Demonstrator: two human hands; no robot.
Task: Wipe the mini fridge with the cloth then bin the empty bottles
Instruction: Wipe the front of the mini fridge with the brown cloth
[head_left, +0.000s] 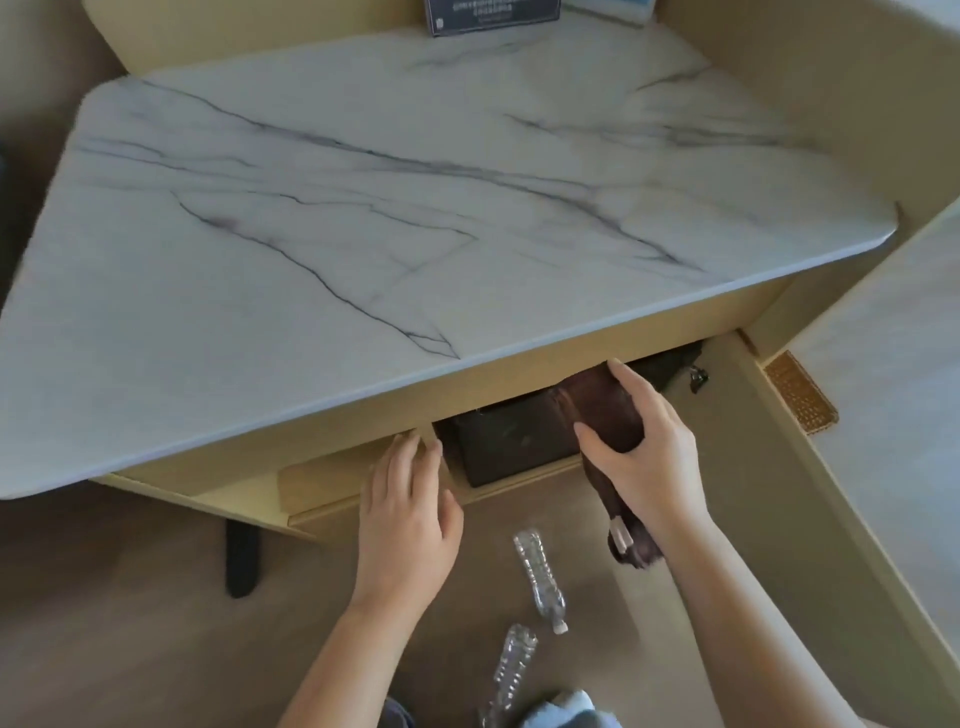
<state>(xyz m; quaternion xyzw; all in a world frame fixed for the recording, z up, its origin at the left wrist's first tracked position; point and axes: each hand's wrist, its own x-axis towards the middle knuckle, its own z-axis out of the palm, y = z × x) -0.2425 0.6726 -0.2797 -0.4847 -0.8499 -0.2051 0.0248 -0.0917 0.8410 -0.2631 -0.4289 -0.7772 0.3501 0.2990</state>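
Head view, looking down over a marble-topped bench (415, 208) whose near edge overhangs and hides most of the cabinet beneath. Only the top of the dark mini fridge (514, 441) shows, set in the open compartment under the right part of that near edge; its front and door cannot be made out. The right hand (644, 447) is clamped on a dark brown cloth (608, 410), thumb on the near side and fingers reaching up to the underside of the bench edge; the cloth lies over the fridge top and its tail hangs down past the wrist, ending in a small pale tag. The left hand (410, 514) is spread flat, fingers apart, holding nothing, with the fingertips at the cabinet's vertical divider just left of the fridge. Two clear empty bottles lie on the brown floor (130, 623) between the forearms: the upper bottle (540, 577), cap toward the viewer, and the lower bottle (509, 670), partly cut off at the bottom edge. A dark box (491, 15) at the bench's far edge is cropped by the frame. The benchtop is otherwise bare; open floor lies left and right of the arms.
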